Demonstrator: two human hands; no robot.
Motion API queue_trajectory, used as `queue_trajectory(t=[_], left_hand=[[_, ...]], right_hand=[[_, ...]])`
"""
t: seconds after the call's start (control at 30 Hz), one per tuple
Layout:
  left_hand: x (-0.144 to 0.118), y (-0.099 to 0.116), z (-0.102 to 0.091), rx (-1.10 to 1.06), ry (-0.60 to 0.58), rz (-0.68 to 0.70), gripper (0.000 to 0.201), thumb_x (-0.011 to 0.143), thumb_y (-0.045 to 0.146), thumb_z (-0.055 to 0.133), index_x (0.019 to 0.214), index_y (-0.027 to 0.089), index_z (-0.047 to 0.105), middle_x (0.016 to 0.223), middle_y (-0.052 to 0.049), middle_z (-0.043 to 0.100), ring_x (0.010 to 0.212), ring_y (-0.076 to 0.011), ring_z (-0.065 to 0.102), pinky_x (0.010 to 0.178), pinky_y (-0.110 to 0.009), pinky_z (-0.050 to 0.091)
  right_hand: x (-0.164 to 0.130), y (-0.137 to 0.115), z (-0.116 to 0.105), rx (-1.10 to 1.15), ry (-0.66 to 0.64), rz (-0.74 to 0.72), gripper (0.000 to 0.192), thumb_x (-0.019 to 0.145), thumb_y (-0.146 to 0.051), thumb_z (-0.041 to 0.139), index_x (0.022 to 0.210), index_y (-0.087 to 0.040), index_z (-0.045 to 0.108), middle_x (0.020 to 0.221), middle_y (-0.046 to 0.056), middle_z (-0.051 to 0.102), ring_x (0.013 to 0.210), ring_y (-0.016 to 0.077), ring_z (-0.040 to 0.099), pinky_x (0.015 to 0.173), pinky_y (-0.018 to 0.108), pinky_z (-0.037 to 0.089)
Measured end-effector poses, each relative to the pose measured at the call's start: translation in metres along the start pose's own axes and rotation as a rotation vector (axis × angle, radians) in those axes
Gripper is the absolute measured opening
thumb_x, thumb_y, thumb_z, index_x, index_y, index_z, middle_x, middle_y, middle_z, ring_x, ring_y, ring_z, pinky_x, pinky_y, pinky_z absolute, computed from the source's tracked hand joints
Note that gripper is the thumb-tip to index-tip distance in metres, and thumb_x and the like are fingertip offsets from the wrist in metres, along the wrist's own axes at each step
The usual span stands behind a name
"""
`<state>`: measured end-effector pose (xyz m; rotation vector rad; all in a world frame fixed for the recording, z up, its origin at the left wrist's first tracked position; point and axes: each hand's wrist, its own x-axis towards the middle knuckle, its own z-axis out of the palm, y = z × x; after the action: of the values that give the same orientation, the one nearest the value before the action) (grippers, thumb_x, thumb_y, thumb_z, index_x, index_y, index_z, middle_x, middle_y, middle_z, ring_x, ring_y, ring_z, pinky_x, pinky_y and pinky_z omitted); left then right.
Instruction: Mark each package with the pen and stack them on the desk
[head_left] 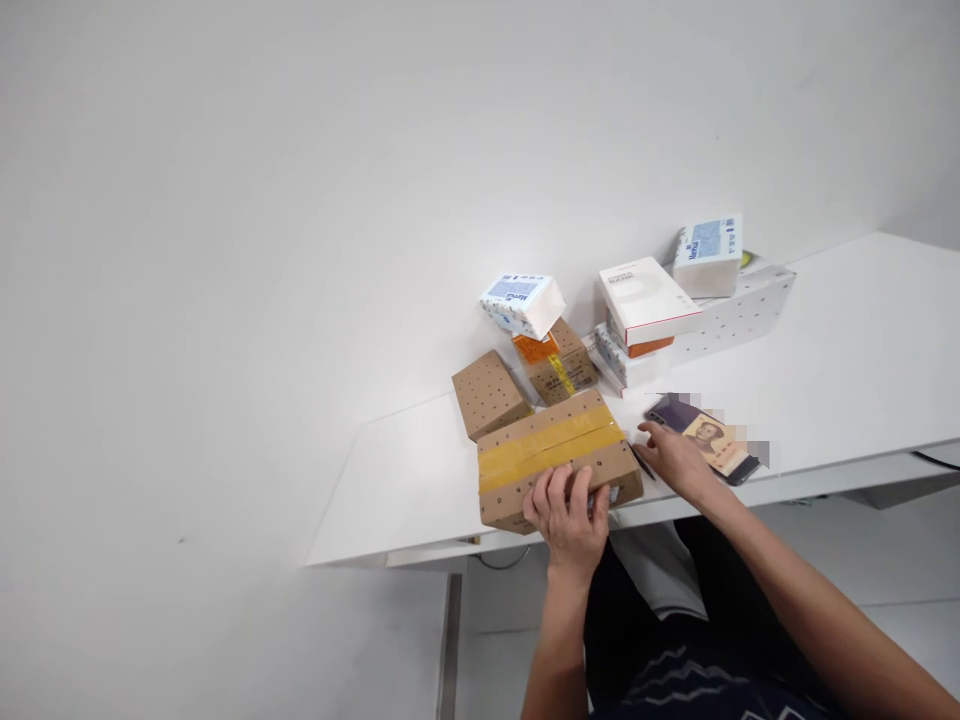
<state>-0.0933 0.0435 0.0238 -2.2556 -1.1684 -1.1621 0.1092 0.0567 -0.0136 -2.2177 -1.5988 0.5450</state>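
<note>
A brown cardboard box (517,450) with wide yellow tape along its top lies at the near edge of the white table. My left hand (568,510) grips its near side, fingers bent over the upper edge. Just right of the box is my right hand (679,460), its fingers partly stretched and nothing visible in them. A thin dark object (643,462), perhaps a pen or cutter, lies between that hand and the box; whether the fingers touch it I cannot tell. Beyond the right hand lies a dark phone (675,410) with a portrait picture on its back, partly blurred.
Behind the taped box stand a smaller cardboard box (489,395) and another (566,365) carrying an orange packet (536,347) and a tissue pack (521,303). Further right are a white box (646,298) on a stack, a second tissue pack (709,255) and a long dotted box (739,318).
</note>
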Motion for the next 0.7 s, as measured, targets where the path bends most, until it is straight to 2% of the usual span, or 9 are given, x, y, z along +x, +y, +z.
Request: queue_trajectory(t=[0.07, 0.13, 0.2, 0.27, 0.37, 0.47, 0.53, 0.6, 0.7], left_hand=[[0.0, 0.0, 0.001, 0.001, 0.005, 0.006, 0.028, 0.079, 0.034, 0.069, 0.105, 0.026, 0.065, 0.104, -0.007, 0.066, 0.104, -0.0261, 0.054, 0.096, -0.042, 0.028], [0.0, -0.001, 0.001, 0.006, 0.008, 0.011, 0.027, 0.079, 0.033, 0.069, 0.104, 0.025, 0.065, 0.103, -0.007, 0.066, 0.105, -0.0261, 0.053, 0.096, -0.042, 0.028], [0.001, 0.0, 0.002, 0.018, 0.016, 0.024, 0.027, 0.079, 0.035, 0.068, 0.104, 0.024, 0.065, 0.103, -0.007, 0.066, 0.104, -0.0257, 0.053, 0.096, -0.042, 0.028], [0.002, 0.002, 0.002, 0.024, 0.037, 0.024, 0.025, 0.08, 0.036, 0.066, 0.102, 0.024, 0.065, 0.101, -0.007, 0.066, 0.103, -0.0248, 0.054, 0.096, -0.041, 0.028], [0.003, 0.004, 0.002, 0.009, 0.078, -0.005, 0.021, 0.084, 0.035, 0.062, 0.101, 0.024, 0.066, 0.1, -0.006, 0.066, 0.102, -0.0238, 0.055, 0.095, -0.041, 0.029], [0.004, 0.006, 0.001, 0.005, 0.091, -0.007, 0.02, 0.085, 0.035, 0.061, 0.1, 0.023, 0.066, 0.099, -0.007, 0.067, 0.102, -0.0236, 0.055, 0.095, -0.041, 0.03], [0.004, 0.006, 0.0, 0.008, 0.087, -0.003, 0.02, 0.085, 0.035, 0.06, 0.1, 0.023, 0.066, 0.099, -0.007, 0.066, 0.102, -0.0237, 0.055, 0.094, -0.041, 0.03], [0.004, 0.006, 0.0, 0.008, 0.08, -0.005, 0.021, 0.085, 0.036, 0.06, 0.101, 0.023, 0.066, 0.099, -0.007, 0.066, 0.102, -0.024, 0.054, 0.094, -0.041, 0.03], [0.004, 0.006, 0.0, 0.009, 0.075, -0.009, 0.021, 0.085, 0.036, 0.06, 0.101, 0.023, 0.066, 0.1, -0.008, 0.066, 0.103, -0.0243, 0.054, 0.094, -0.042, 0.03]], right_hand=[[-0.003, 0.01, -0.006, -0.086, 0.126, 0.016, 0.043, 0.092, -0.037, 0.043, 0.128, -0.013, 0.05, 0.117, 0.021, 0.058, 0.106, 0.0308, 0.056, 0.083, 0.039, 0.041], [-0.006, 0.026, -0.01, -0.196, 0.251, 0.079, 0.052, 0.087, -0.047, 0.051, 0.129, -0.017, 0.051, 0.13, 0.024, 0.048, 0.116, 0.0393, 0.046, 0.087, 0.049, 0.039], [-0.009, 0.043, -0.011, -0.256, 0.294, 0.146, 0.059, 0.08, -0.054, 0.057, 0.128, -0.02, 0.053, 0.135, 0.023, 0.044, 0.118, 0.0434, 0.041, 0.086, 0.054, 0.037], [-0.011, 0.058, -0.008, -0.275, 0.299, 0.119, 0.055, 0.081, -0.053, 0.057, 0.124, -0.019, 0.055, 0.131, 0.021, 0.048, 0.116, 0.0407, 0.043, 0.086, 0.053, 0.038], [-0.014, 0.07, -0.002, -0.292, 0.335, -0.007, 0.046, 0.086, -0.046, 0.05, 0.12, -0.017, 0.058, 0.121, 0.017, 0.057, 0.109, 0.0351, 0.049, 0.083, 0.049, 0.041], [-0.019, 0.073, 0.001, -0.276, 0.364, -0.024, 0.046, 0.084, -0.045, 0.051, 0.117, -0.015, 0.06, 0.115, 0.017, 0.061, 0.103, 0.0364, 0.051, 0.077, 0.047, 0.043], [-0.024, 0.076, 0.0, -0.216, 0.367, -0.017, 0.048, 0.081, -0.045, 0.053, 0.118, -0.015, 0.061, 0.115, 0.018, 0.061, 0.102, 0.0382, 0.051, 0.075, 0.047, 0.044], [-0.03, 0.079, -0.006, -0.066, 0.356, -0.003, 0.052, 0.078, -0.046, 0.056, 0.119, -0.015, 0.061, 0.114, 0.018, 0.062, 0.102, 0.0385, 0.052, 0.077, 0.048, 0.044], [-0.043, 0.076, -0.027, 0.367, 0.275, 0.123, 0.057, 0.072, -0.049, 0.062, 0.12, -0.017, 0.061, 0.104, 0.015, 0.067, 0.097, 0.0344, 0.058, 0.08, 0.046, 0.046]])
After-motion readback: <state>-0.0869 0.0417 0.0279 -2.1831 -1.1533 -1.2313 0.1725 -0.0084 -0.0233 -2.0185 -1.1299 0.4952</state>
